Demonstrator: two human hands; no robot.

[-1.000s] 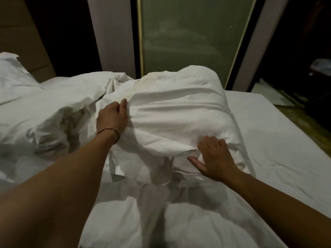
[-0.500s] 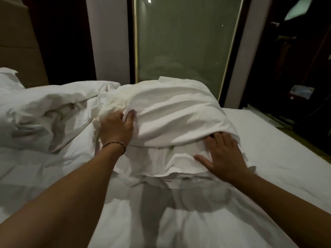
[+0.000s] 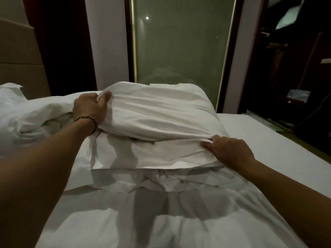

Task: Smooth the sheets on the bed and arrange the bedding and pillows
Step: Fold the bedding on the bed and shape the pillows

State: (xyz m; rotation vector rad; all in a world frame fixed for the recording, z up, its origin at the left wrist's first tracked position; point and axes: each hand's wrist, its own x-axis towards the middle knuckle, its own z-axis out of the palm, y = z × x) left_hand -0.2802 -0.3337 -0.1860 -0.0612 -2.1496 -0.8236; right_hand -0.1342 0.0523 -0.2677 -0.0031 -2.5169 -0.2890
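The white pillow (image 3: 157, 113) lies across the middle of the bed, its near edge lifted off a folded layer of white bedding (image 3: 152, 156). The left hand (image 3: 89, 107) grips the pillow's corner at ten o'clock, fingers curled into the cloth, thumb on top (a thin bracelet (image 3: 85, 119) circles that wrist). The right hand (image 3: 228, 152) pinches the pillow's near corner at four o'clock. A rumpled duvet (image 3: 26, 113) heaps at nine o'clock; flat sheet (image 3: 268, 140) spreads toward three. At twelve stands a frosted glass panel (image 3: 180, 51). Half a second ago the right hand lay flat under that edge; now it has closed on it.
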